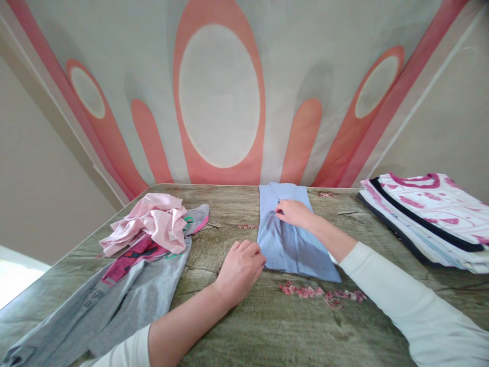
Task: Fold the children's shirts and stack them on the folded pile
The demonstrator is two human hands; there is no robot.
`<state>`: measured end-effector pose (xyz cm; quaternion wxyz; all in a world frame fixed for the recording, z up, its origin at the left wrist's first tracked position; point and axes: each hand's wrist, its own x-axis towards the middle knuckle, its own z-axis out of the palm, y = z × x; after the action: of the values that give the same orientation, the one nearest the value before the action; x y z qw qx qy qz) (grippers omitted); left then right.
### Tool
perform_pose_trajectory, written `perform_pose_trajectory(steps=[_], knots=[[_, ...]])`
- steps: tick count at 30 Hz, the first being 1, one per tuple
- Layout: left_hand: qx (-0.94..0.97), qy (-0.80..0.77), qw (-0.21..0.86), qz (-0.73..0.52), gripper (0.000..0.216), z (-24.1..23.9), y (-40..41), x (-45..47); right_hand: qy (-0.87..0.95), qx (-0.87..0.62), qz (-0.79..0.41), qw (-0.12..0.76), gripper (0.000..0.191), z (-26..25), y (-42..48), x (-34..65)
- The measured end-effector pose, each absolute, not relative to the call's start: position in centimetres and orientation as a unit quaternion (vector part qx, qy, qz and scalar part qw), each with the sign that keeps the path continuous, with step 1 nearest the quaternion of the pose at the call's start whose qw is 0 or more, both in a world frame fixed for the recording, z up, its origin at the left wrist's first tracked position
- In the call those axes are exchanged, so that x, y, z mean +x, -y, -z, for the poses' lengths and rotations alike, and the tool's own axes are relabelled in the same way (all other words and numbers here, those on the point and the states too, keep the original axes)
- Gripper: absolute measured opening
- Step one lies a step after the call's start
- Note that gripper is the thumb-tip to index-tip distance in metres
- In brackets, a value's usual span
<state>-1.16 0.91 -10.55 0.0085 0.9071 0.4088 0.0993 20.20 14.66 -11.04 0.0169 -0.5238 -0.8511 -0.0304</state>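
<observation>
A light blue garment lies folded into a long strip across the table, its near end flared and wrinkled; its kind does not show. My right hand pinches the fabric around the middle of the strip, raising small creases. At the near left corner of the same garment, my left hand is closed with curled fingers against the edge; the fingertips are partly hidden.
Left of my hands lie a crumpled pink garment and grey trousers spread beneath it. A stack of folded clothes stands at the right. The wood-patterned table ends at a patterned wall.
</observation>
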Motion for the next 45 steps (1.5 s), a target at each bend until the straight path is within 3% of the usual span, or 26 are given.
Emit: perform_pose_trajectory(steps=[15,18,27,34,40,45], knots=[[0.914,-0.392,0.009,-0.102,0.014,10.3,-0.6,-0.8,0.844,-0.528,0.096,-0.009,0.025,10.9,-13.9,19.5],[0.923,-0.371,-0.013,-0.105,0.013,10.3,-0.6,-0.8,0.834,-0.544,0.088,0.019,0.024,11.1,-13.4,19.7],[0.942,-0.323,-0.033,-0.088,0.017,10.9,-0.8,-1.1,0.806,-0.584,-0.052,0.078,0.028,12.6,-12.7,20.9],[0.939,-0.34,-0.013,-0.06,0.021,10.9,-1.1,-1.2,0.79,-0.589,-0.106,0.132,0.018,13.5,-13.0,20.8],[0.935,-0.352,-0.033,-0.02,0.021,9.2,-0.9,-1.5,0.784,-0.602,-0.092,0.12,0.013,12.6,-12.8,21.2],[0.933,-0.359,-0.028,0.0,0.016,8.4,-0.3,-1.0,0.807,-0.566,-0.133,0.098,0.021,12.3,-13.1,21.8]])
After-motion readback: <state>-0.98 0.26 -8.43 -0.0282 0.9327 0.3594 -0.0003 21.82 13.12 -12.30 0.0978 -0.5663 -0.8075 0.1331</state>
